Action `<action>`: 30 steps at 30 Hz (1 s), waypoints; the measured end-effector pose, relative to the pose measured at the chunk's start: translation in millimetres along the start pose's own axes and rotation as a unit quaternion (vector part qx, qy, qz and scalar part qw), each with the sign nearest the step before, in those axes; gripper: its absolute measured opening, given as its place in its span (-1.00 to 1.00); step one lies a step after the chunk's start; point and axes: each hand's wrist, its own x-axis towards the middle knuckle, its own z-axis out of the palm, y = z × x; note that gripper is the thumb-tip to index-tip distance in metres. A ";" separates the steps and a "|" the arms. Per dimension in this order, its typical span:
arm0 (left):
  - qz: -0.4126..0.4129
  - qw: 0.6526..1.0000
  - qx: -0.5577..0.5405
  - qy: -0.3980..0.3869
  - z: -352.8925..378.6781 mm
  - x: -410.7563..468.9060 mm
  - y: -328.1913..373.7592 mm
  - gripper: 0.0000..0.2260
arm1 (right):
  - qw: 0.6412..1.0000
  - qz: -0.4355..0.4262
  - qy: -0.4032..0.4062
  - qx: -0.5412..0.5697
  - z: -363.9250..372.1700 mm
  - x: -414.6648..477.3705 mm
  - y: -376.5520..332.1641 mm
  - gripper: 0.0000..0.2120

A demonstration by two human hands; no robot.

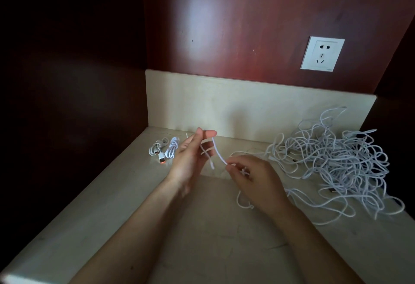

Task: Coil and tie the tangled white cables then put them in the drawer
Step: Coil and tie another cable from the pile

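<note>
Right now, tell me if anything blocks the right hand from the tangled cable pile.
Nothing visible does. The right hand, pinching a white cable with the left hand, sits beside the tangled pile; only bare countertop and loose strands lie between.

The pale stone counter (107, 227) runs back to a low upstand of the same stone (224, 104). On its right side lies a wide heap of tangled white cables (336, 160), reaching the upstand. Near the back left lie two coiled cables (171, 150) side by side, one ending in an orange-tipped plug (162, 160). A loose cable (241, 203) loops on the counter just beside the heap.
</note>
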 end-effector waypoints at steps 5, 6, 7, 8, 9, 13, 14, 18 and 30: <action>-0.032 0.997 -0.068 0.013 0.9 0.3 2.3 -0.64 | 0.999 -0.015 -0.033 0.021 2.7 -2.0 -4.5 -0.73; -0.032 0.997 -0.065 0.020 1.4 -0.7 3.2 -0.64 | 0.999 -0.013 -0.039 0.026 2.3 -2.1 -4.0 -0.74; -0.028 0.998 -0.060 0.023 1.4 -0.9 3.6 -0.63 | 0.998 -0.007 -0.049 0.030 1.9 -2.5 -3.2 -0.77; -0.024 0.998 -0.060 0.024 0.0 0.4 3.1 -0.64 | 0.997 0.002 -0.063 0.033 1.8 -3.3 -2.8 -0.81; -0.022 0.997 -0.063 0.024 -2.4 1.9 3.1 -0.64 | 0.996 0.007 -0.078 0.028 1.9 -4.5 -3.2 -0.85; -0.037 0.997 -0.054 0.036 -15.7 8.5 8.2 -0.67 | 0.994 0.010 -0.095 -0.044 1.5 -6.8 -6.1 -0.65; -0.043 0.997 -0.056 0.039 -18.7 9.7 10.0 -0.68 | 0.994 0.017 -0.094 -0.052 1.1 -6.8 -6.2 -0.61; -0.089 0.994 -0.049 0.044 -26.5 12.3 13.5 -0.74 | 0.992 0.059 -0.069 0.084 0.8 -4.0 -8.1 -0.69; -0.166 0.986 0.019 -0.009 -15.9 11.2 4.9 -0.53 | 0.979 0.067 -0.043 0.187 -4.9 -0.9 -19.4 -0.85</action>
